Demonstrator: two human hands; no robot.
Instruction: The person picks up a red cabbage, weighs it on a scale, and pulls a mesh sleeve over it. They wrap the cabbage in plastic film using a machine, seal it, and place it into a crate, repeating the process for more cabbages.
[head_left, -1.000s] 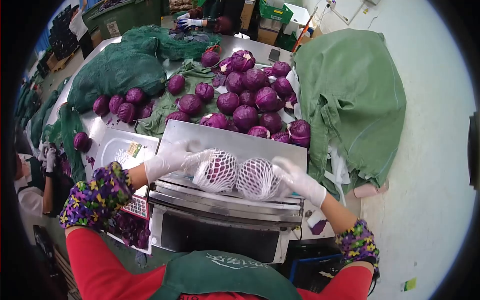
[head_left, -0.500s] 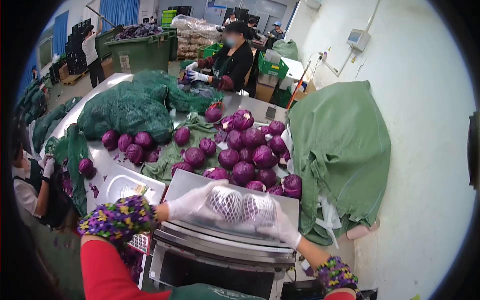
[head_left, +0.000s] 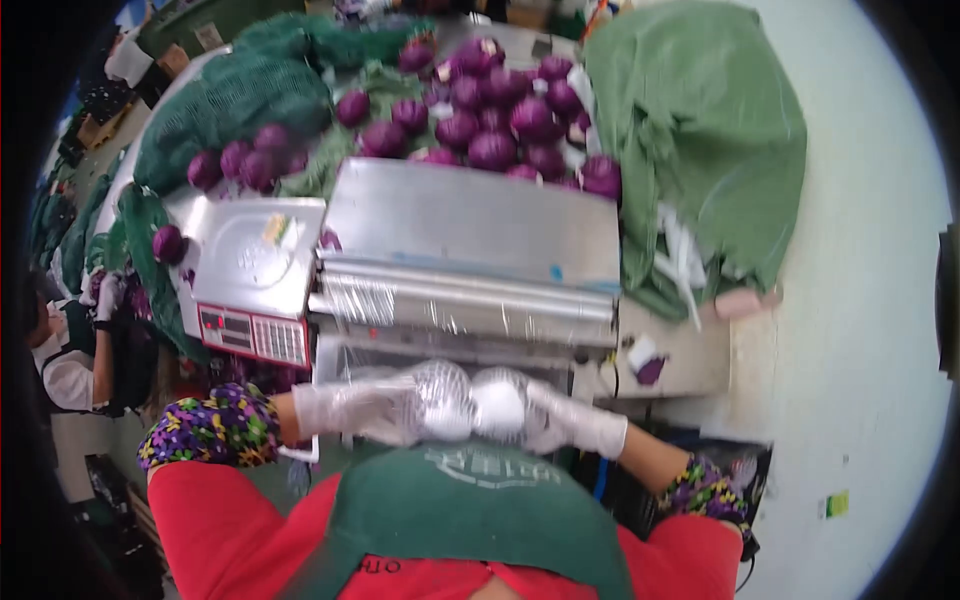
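Observation:
Two film-wrapped cabbages in white foam nets are held side by side close to my green apron. My left hand (head_left: 370, 408), in a pale glove, is closed on the left wrapped cabbage (head_left: 443, 400). Around the right side of the other wrapped cabbage (head_left: 499, 405), my gloved right hand (head_left: 572, 420) is closed. Just beyond them stands the wrapping machine (head_left: 470, 210), with a bare metal top plate and a film roller. Some blur hides the fingertips.
A scale (head_left: 258, 255) stands left of the machine. Purple cabbages (head_left: 492, 150) are piled behind it, near a green net sack (head_left: 240, 110). Green cloth (head_left: 700, 130) hangs at the right by the wall. A co-worker's gloved hand (head_left: 108, 297) is at the far left.
Both hands have drawn the wrapped cabbages off the metal plate, back toward my body. The view has tilted downward, showing more of the apron and the machine's front.

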